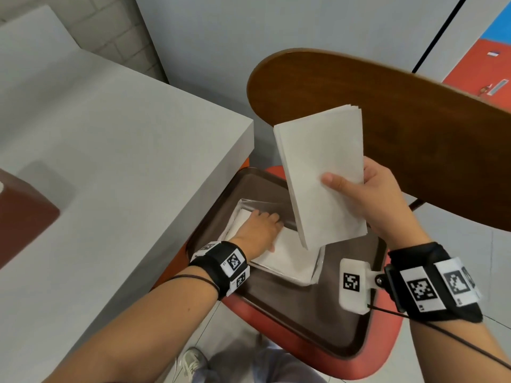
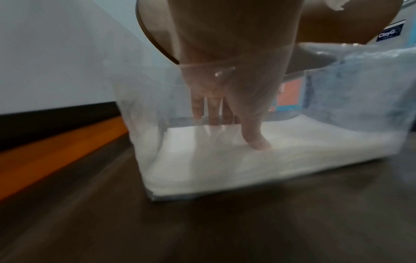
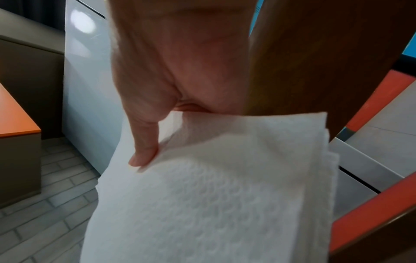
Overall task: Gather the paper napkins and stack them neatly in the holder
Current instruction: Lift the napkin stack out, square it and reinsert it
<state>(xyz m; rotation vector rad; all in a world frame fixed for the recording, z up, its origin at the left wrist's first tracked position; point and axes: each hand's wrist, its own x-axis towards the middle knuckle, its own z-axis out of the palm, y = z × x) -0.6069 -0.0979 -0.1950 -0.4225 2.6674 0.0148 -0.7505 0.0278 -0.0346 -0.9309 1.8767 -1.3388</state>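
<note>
A clear plastic holder (image 1: 318, 268) sits on a dark brown tray (image 1: 318, 322) on a red chair seat. White napkins (image 1: 287, 255) lie flat inside it. My left hand (image 1: 258, 229) reaches into the holder and presses straight fingers (image 2: 256, 140) down on those napkins (image 2: 225, 167), seen through the holder's wall (image 2: 360, 99). My right hand (image 1: 367, 197) holds a stack of white napkins (image 1: 323, 172) above the tray, thumb on top and fingers behind. In the right wrist view the thumb (image 3: 144, 153) pinches that stack (image 3: 213, 195).
A grey table (image 1: 110, 150) stands to the left with a dark red box (image 1: 22, 217) on it. The brown wooden chair back (image 1: 387, 128) curves behind the raised stack. The red seat edge (image 1: 276, 327) rims the tray. Tiled floor and a shoe (image 1: 190, 360) show below.
</note>
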